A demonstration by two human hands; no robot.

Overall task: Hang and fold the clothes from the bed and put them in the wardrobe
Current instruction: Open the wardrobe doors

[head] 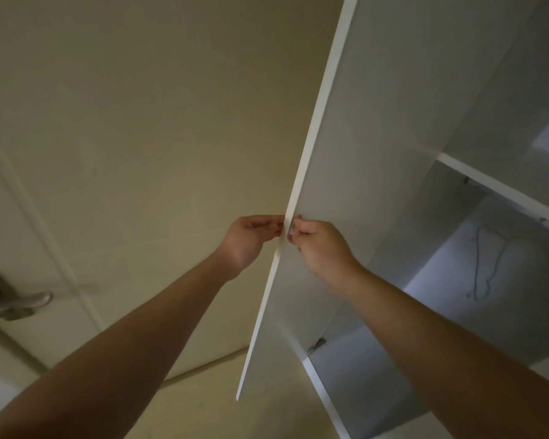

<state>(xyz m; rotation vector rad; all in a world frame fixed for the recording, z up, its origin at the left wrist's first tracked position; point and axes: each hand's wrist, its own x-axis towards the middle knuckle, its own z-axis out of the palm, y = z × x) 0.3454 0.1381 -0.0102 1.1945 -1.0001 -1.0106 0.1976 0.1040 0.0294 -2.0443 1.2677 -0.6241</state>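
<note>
A white wardrobe door [346, 160] stands swung out, seen nearly edge-on through the middle of the head view. My left hand [251, 239] is on its outer side, fingers curled at the door's thin edge. My right hand [317, 248] is on the inner side with curled fingers pinching the same edge. Behind the door the wardrobe interior [457, 280] shows white shelves [501, 188]; a thin wire hanger [485, 264] hangs against its back wall. No clothes and no bed are in view.
A cream wall fills the upper left. A room door with a metal lever handle [16, 304] is at the far left. A metal hinge [316, 345] sits low on the wardrobe's side panel.
</note>
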